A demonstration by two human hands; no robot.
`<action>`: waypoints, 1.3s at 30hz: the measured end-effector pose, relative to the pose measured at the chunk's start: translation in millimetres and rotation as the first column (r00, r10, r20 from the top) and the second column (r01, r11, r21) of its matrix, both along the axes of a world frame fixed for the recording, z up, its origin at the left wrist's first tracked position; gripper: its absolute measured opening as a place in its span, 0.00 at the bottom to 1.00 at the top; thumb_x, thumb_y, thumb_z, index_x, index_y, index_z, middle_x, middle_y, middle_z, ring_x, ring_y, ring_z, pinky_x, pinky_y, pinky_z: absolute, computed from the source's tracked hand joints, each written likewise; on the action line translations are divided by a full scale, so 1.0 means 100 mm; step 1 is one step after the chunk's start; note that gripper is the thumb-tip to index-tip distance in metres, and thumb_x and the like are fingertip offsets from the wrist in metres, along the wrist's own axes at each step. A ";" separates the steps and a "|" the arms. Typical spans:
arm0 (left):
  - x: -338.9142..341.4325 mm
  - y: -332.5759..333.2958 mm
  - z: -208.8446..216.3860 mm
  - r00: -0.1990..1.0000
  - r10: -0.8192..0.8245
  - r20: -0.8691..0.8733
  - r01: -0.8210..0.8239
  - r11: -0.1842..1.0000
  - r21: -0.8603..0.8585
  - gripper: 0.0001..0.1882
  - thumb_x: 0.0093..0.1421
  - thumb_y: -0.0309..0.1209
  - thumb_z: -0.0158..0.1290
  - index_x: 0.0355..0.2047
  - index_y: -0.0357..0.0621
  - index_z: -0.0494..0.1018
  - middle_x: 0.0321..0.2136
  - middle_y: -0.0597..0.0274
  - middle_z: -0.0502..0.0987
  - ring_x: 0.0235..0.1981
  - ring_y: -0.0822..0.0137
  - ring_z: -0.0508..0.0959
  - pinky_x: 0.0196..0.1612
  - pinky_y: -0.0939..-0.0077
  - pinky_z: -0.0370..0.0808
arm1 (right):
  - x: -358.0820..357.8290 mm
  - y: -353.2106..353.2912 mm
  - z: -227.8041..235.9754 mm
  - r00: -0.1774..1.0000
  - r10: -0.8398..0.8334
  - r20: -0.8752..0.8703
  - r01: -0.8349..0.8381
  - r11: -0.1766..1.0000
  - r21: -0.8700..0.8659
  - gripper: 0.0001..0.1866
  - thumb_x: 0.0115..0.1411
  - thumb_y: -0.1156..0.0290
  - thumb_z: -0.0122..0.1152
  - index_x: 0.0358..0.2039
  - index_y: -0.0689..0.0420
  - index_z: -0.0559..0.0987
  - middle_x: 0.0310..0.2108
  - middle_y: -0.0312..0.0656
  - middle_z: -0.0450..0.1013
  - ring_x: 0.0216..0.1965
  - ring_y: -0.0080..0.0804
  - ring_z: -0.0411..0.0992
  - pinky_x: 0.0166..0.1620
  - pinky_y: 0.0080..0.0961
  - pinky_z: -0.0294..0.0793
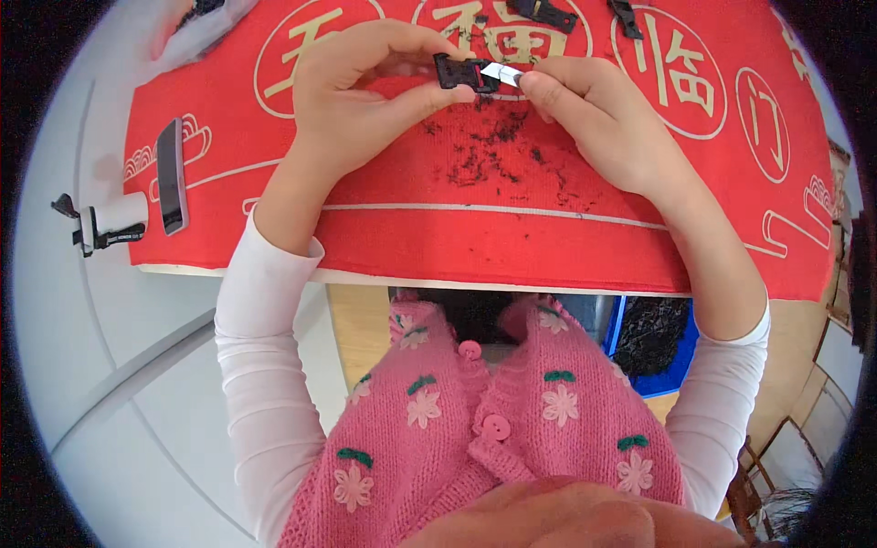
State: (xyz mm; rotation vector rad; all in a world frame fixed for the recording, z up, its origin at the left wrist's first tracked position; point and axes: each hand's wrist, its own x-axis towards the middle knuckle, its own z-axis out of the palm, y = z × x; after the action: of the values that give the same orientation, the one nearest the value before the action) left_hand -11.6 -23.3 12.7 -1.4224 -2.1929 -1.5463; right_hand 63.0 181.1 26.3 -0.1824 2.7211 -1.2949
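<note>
My left hand [352,105] pinches a small black plastic piece [454,72], which looks like a buckle, between thumb and forefinger above the red cloth. In my right hand [598,100] is a small knife with a pale, slanted blade [499,73], gripped close behind the blade. The blade's tip lies against the right end of the black piece, where a thin reddish line shows. Black shavings [493,151] are scattered on the cloth under both hands. Most of the knife's handle is hidden by my right fingers.
A red cloth [411,242] with gold characters covers the table. More black plastic pieces [548,14] lie at its far edge. At left are a phone [170,178], a white object with a black strap [119,215] and a clear plastic bag [206,32]. Below the table edge, a blue bin [676,379] holds black bits.
</note>
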 end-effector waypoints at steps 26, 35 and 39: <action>0.08 0.07 0.00 0.970 -0.113 0.216 0.073 0.980 0.184 0.19 0.41 0.14 0.57 0.36 0.35 0.71 0.30 0.58 0.75 0.30 0.70 0.76 0.36 0.84 0.74 | -0.02 -0.03 0.00 0.997 -0.054 -0.060 0.017 0.862 -0.506 0.07 0.50 0.77 0.53 0.31 0.58 0.74 0.23 0.30 0.68 0.20 0.14 0.59 0.25 0.07 0.57; 0.16 0.15 -0.04 0.788 -0.207 0.580 -0.010 0.937 0.348 0.21 0.46 0.14 0.51 0.44 0.35 0.67 0.33 0.56 0.74 0.32 0.69 0.76 0.35 0.84 0.74 | 0.00 -0.04 -0.03 0.994 -0.056 -0.090 0.006 0.878 -0.478 0.08 0.49 0.80 0.54 0.32 0.60 0.74 0.24 0.31 0.69 0.22 0.14 0.61 0.27 0.06 0.58; 0.21 0.13 -0.01 0.708 -0.153 0.690 0.008 0.978 0.209 0.21 0.47 0.14 0.50 0.45 0.36 0.66 0.35 0.56 0.73 0.33 0.70 0.75 0.35 0.86 0.73 | 0.02 -0.05 -0.01 0.992 -0.089 -0.088 0.044 0.904 -0.426 0.07 0.49 0.79 0.55 0.31 0.60 0.74 0.23 0.32 0.69 0.22 0.15 0.61 0.27 0.07 0.58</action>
State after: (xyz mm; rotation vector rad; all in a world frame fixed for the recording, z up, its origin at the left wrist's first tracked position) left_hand 9.2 -10.7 11.3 -0.9547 -2.2258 -2.5974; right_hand 65.0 175.6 25.7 -0.2026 2.5026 -1.9387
